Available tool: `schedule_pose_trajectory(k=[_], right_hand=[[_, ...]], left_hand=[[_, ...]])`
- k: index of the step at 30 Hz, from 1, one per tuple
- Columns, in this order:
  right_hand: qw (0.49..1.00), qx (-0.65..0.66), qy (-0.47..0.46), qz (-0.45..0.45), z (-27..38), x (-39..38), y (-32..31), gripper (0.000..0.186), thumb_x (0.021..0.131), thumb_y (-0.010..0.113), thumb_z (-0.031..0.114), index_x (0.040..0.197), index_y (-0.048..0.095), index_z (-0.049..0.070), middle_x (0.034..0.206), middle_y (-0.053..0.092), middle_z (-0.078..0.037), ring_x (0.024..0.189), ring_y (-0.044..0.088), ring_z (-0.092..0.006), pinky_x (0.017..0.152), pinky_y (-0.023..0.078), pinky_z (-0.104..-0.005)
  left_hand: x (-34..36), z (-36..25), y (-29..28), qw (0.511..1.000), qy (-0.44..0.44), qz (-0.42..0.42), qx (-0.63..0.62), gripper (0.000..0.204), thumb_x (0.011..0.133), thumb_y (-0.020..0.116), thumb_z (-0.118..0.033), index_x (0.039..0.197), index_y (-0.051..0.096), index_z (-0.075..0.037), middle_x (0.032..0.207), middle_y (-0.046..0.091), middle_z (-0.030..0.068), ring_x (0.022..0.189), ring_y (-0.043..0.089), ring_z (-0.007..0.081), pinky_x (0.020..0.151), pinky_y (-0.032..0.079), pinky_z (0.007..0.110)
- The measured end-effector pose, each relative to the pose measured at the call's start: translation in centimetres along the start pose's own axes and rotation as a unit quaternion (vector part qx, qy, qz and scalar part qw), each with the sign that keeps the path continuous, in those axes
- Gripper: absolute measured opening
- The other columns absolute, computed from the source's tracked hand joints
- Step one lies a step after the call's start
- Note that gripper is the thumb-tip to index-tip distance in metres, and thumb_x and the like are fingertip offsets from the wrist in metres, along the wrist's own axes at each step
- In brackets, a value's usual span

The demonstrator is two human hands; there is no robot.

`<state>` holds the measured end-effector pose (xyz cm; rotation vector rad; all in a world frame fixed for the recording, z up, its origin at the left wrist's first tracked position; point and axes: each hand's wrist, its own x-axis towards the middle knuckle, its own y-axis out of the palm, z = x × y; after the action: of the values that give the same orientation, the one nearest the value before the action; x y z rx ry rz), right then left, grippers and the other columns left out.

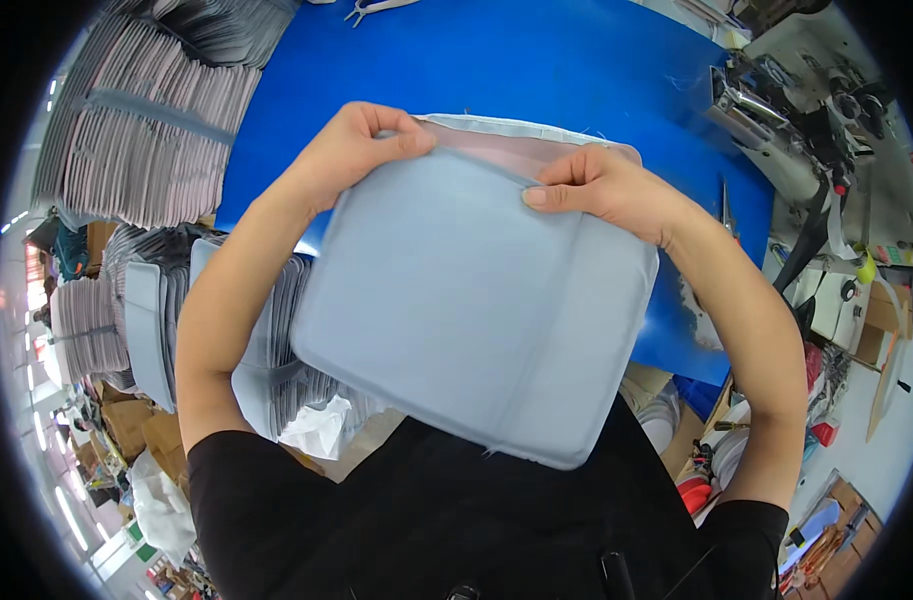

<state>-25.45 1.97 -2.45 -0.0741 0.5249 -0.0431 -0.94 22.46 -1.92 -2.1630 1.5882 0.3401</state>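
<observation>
Counting them off: one grey-blue pouch [466, 300], its mouth gaping onto a pink lining [506, 150], one left hand [364, 150], one right hand [611, 185], one pair of pliers [378, 8] at the top of the blue table [536, 60]; the bundled stacks [156, 150] on the left carry too many layers to count. Machinery [786, 115] crowds the right side, cartons [128, 425] clutter the lower left. And the pouch? Slanting between the forearms [226, 290], partly over the table, partly over the person's black shirt [426, 525]! The left hand pinches its upper left corner, the right hand nips the upper rim, thumbs [551, 198] on the front; they sit well apart, each clamped on it, elbows [211, 385] bent wide
</observation>
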Motion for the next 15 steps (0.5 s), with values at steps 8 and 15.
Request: schedule_pose_trajectory(k=[8,15], right_hand=[[0.908,-0.334,-0.184,-0.173,-0.9,2.7,-1.1,0.023,0.084,0.086,0.029,0.086,0.08,0.007,0.114,0.071,-0.007,0.102,0.061,-0.0228,0.086,0.051,-0.037],[0.897,-0.303,-0.179,-0.268,-2.5,5.5,-2.1,0.021,0.084,0.084,0.027,0.088,0.081,0.007,0.125,0.071,-0.011,0.107,0.067,-0.028,0.092,0.054,-0.0395]], left_hand=[[0.5,1.4,-1.4,0.934,0.182,-0.053,0.304,0.022,0.094,0.076,-0.024,0.092,0.08,-0.002,0.105,0.075,0.0082,0.103,0.066,0.0183,0.085,0.052,0.031],[5.6,1.3,-0.5,0.902,0.145,-0.155,0.376,0.022,0.096,0.072,-0.024,0.098,0.081,-0.004,0.101,0.078,0.0062,0.089,0.071,0.0247,0.079,0.055,0.036]])
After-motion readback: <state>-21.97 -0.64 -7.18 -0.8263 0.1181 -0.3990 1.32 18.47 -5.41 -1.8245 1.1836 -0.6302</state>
